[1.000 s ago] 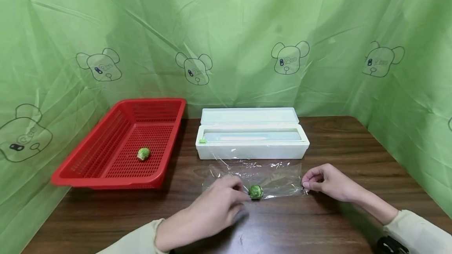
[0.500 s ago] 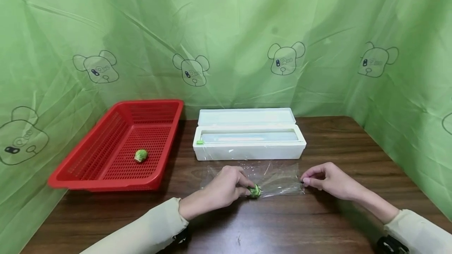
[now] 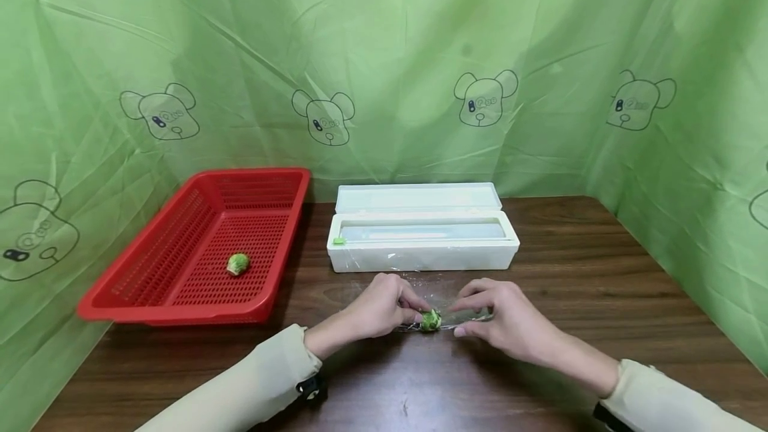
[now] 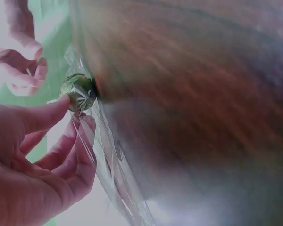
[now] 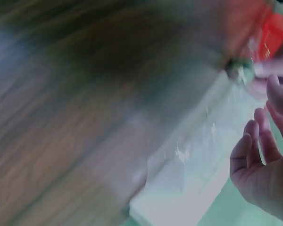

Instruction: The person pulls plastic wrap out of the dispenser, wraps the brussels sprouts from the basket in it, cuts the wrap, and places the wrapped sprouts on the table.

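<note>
Right hand moved inward, fingers parted, empty; left hand pinches 1 round, leafy green sprout under film.

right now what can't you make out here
Head view: left side of the held sprout, hidden by the left hand.
Left wrist view: end of the film, cut off by the bottom edge.
Head view: whether the right hand touches the film; contact too small.
Right wrist view: most of the red basket, cut by the right edge.
</note>
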`<state>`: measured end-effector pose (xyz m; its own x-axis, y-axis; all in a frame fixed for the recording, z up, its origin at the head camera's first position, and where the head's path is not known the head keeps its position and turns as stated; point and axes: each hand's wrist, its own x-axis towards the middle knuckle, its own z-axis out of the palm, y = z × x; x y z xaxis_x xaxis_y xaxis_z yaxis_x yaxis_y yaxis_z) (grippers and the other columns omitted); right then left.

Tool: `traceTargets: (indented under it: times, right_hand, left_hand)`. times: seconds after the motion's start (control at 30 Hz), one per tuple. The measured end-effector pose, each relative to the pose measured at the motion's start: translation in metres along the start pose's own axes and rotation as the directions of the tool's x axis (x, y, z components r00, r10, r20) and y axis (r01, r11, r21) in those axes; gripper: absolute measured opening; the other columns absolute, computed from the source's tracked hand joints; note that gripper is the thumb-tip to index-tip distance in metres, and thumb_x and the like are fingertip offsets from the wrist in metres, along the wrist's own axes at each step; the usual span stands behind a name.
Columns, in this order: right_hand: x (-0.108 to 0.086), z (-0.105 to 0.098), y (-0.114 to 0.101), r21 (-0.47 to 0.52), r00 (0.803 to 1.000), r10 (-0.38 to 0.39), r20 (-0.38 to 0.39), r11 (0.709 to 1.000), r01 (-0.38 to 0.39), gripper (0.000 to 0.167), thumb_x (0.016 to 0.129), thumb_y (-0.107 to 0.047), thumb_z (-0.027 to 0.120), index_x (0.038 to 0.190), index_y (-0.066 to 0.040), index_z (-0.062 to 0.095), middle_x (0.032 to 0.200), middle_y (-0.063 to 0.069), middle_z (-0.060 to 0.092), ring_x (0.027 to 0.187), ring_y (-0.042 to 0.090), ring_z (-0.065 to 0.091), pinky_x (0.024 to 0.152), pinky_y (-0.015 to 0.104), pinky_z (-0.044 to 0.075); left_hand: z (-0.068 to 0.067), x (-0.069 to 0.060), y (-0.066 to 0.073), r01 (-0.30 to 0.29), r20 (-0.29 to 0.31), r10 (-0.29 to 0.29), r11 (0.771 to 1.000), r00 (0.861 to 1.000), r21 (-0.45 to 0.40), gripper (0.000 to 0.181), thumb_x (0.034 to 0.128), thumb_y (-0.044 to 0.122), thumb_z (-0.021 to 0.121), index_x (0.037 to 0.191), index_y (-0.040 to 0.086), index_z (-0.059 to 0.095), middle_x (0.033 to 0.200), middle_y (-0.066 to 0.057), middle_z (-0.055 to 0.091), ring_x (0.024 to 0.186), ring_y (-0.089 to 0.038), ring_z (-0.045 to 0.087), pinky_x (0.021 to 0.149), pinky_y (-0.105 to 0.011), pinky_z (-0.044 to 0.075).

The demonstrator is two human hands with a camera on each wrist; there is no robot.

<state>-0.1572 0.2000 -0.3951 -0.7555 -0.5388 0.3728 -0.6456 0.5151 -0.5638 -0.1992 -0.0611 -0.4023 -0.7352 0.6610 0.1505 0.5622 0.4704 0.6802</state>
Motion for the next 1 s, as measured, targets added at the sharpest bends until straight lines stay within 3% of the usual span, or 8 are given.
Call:
traceTargets:
  times: [0.23,0.5,0.67,0.83,1.0]
  right_hand:
    - [0.009,0.022,0.005,0.007,1.0,0.024,0.013,1.0,-0.024,0.031,0.077,-0.01,0.094,0.106,-0.014,0.085,0.101,-0.01,0.071,0.089,0.015,0.068,0.072,0.034,0.057]
    - [0.013,0.03,0.011,-0.021,0.997,0.077,0.003,0.997,-0.077,0.033,0.074,-0.019,0.097,0.105,-0.019,0.085,0.1,-0.013,0.074,0.085,0.011,0.07,0.072,0.03,0.054]
    - [0.015,0.031,0.013,0.026,0.992,0.122,0.023,0.992,-0.123,0.031,0.075,-0.019,0.096,0.104,-0.019,0.085,0.098,-0.014,0.075,0.081,0.011,0.068,0.068,0.028,0.053]
    - [0.018,0.032,0.014,0.071,0.993,0.117,0.027,0.99,-0.119,0.027,0.077,-0.015,0.095,0.102,-0.018,0.086,0.096,-0.012,0.077,0.081,0.011,0.068,0.067,0.028,0.053]
    - [0.022,0.031,0.017,0.087,0.993,0.117,0.033,0.989,-0.12,0.023,0.079,-0.014,0.094,0.1,-0.015,0.085,0.094,-0.009,0.078,0.082,0.012,0.069,0.069,0.029,0.055]
  left_hand:
    - [-0.002,0.006,-0.004,0.039,0.031,-0.038,0.998,0.999,-0.048,0.013,0.0855,0.005,0.087,0.097,0.01,0.086,0.093,0.001,0.079,0.078,-0.002,0.068,0.068,-0.021,0.055]
    - [-0.008,0.007,-0.005,0.096,0.071,-0.091,0.992,0.993,-0.076,0.013,0.0866,0.007,0.086,0.099,0.012,0.086,0.098,0.003,0.08,0.078,-0.001,0.066,0.068,-0.022,0.052]
    - [-0.009,0.008,-0.006,0.124,0.078,-0.118,0.989,0.99,-0.085,0.014,0.0877,0.008,0.085,0.101,0.013,0.086,0.097,0.004,0.08,0.069,-0.002,0.061,0.062,-0.022,0.047]
    - [-0.01,0.01,-0.008,0.153,0.091,-0.145,0.984,0.985,-0.089,0.015,0.0881,0.009,0.085,0.102,0.014,0.086,0.095,0.006,0.08,0.074,0.0,0.065,0.069,-0.023,0.051]
    - [-0.013,0.01,-0.01,0.176,0.086,-0.168,0.98,0.982,-0.093,0.019,0.0916,0.01,0.082,0.11,0.013,0.084,0.106,0.003,0.079,0.087,-0.003,0.066,0.08,-0.026,0.053]
